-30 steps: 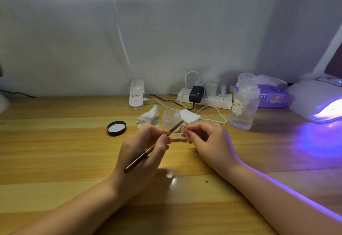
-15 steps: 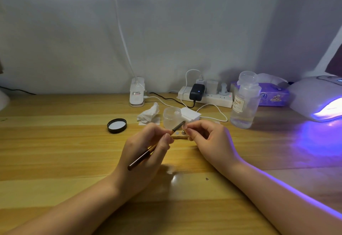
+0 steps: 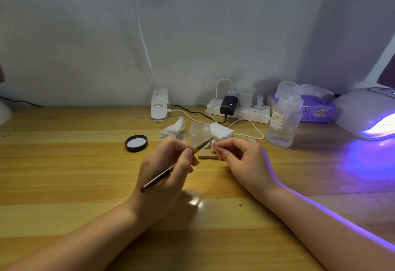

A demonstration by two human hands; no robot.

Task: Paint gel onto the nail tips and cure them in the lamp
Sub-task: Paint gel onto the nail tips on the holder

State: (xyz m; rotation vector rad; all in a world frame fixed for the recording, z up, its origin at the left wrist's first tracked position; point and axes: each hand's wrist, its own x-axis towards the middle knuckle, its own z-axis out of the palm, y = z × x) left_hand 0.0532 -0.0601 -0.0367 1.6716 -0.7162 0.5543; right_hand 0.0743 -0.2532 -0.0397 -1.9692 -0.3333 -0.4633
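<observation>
My left hand [image 3: 165, 172] grips a thin brown brush [image 3: 168, 171], its bristle end raised toward a small pale nail tip [image 3: 213, 143]. The nail tip stands on a peg of a small wooden stand [image 3: 207, 155] on the desk. My right hand [image 3: 245, 160] pinches the nail tip from the right with thumb and forefinger. An open frosted gel jar [image 3: 200, 133] sits just behind the brush tip. The white curing lamp [image 3: 367, 110] at the far right glows violet.
The jar's black lid [image 3: 136, 143] lies to the left, crumpled tissue [image 3: 174, 130] and a white pad [image 3: 221, 131] behind the jar. A clear pump bottle [image 3: 284, 117], power strip [image 3: 237, 111], tissue pack [image 3: 316, 111] and desk-lamp base [image 3: 159, 108] line the back of the wooden desk [image 3: 64, 174].
Both hands stay at the nail tip; the brush tip has shifted only slightly against it. The view has tilted down a little.
</observation>
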